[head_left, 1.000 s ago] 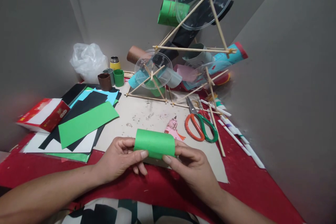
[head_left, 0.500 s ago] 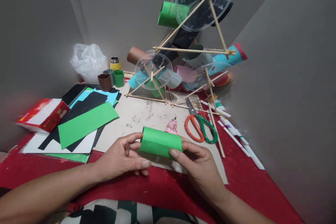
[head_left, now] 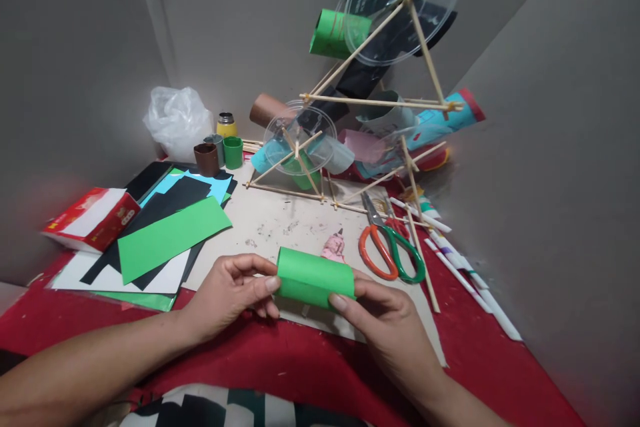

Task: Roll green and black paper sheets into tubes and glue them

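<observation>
A green paper tube (head_left: 315,275) lies level between my two hands, above the front of the grey-white board (head_left: 260,213). My left hand (head_left: 245,285) pinches its left end, with the thumb at the front edge and the fingers behind. Around the right end my right hand (head_left: 380,307) is closed, thumb on the front and fingers partly hidden at the open end. A seam line runs along the tube's front. Just behind the tube, a pink-wrapped pointed tube (head_left: 333,247) rests on the board. Scissors (head_left: 390,247) with one orange and one green handle lie to its right.
A stick frame (head_left: 375,101) with clear lids and paper tubes rises at the back. Coloured paper sheets (head_left: 175,237) and a red box (head_left: 93,219) lie left. Small paper cups (head_left: 207,159) and a plastic bag (head_left: 177,123) stand behind them. White rolled sticks (head_left: 470,280) line the right edge.
My left thumb has come up from below and now presses on the tube's left end. My right hand keeps its hold. The whole view has shifted slightly.
</observation>
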The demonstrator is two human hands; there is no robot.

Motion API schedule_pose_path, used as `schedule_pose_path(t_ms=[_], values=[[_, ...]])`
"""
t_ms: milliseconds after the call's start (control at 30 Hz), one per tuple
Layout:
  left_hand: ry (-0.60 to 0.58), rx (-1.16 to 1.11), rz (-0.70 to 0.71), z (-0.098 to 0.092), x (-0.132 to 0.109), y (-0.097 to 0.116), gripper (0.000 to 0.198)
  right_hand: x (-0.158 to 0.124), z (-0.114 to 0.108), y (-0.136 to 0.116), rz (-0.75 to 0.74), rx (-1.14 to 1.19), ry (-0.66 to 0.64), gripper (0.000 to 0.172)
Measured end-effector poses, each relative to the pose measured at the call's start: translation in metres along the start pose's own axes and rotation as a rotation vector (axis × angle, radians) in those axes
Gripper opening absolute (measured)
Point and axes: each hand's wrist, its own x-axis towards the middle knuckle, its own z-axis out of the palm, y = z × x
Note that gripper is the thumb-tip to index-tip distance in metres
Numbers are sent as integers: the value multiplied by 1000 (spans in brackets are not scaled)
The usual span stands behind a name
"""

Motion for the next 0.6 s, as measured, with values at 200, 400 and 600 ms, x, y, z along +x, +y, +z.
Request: schedule_pose_path(t_ms=[200,400,600], values=[[-3,4,18,-1,0,-2,28,1,1,0,27,-22,-25,6],[-8,12,31,1,-2,-1,26,2,5,-6,43,8,-67,7],[-11,54,53,5,-4,-3,23,0,7,-4,46,-8,-45,13]])
